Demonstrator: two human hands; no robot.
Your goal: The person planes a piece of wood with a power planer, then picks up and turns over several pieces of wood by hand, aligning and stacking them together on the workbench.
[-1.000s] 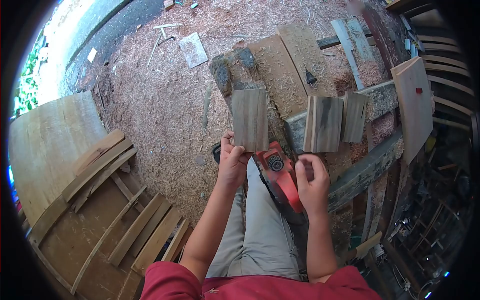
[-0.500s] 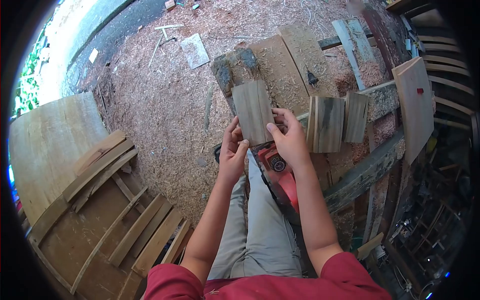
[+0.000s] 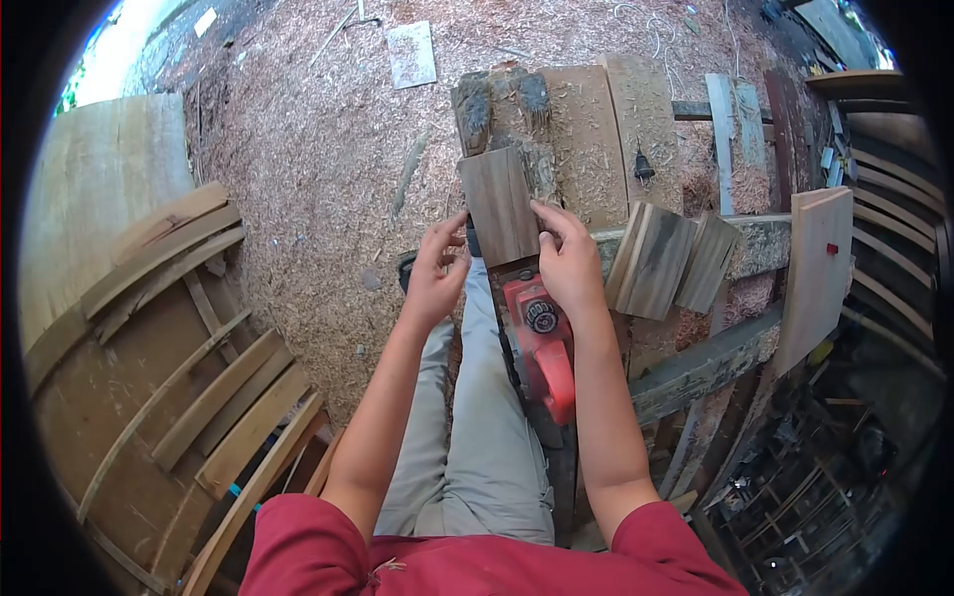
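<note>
A short rectangular wooden board (image 3: 500, 207) with dark grain lies at the near end of the bench, just beyond a red power tool with a black knob (image 3: 542, 348). At the board's left edge is my left hand (image 3: 438, 274), its fingers apart and the index fingertip at the wood. My right hand (image 3: 571, 260) is on the opposite side, fingertips at the right edge and thumb apart from the index finger. Neither hand is wrapped around the board. Right of my right hand, dark-grained wood pieces (image 3: 651, 260) sit close together.
Wood shavings cover the ground (image 3: 318, 149). A black plug (image 3: 644, 166) lies on the shavings-strewn bench planks (image 3: 586, 129). Curved slatted wooden frames stand at left (image 3: 214, 397) and right (image 3: 894, 199). A pale panel (image 3: 815, 278) leans at the right.
The board has been lowered from my hands onto the bench beyond the power tool. My fingers have loosened from around it, and the view has shifted.
</note>
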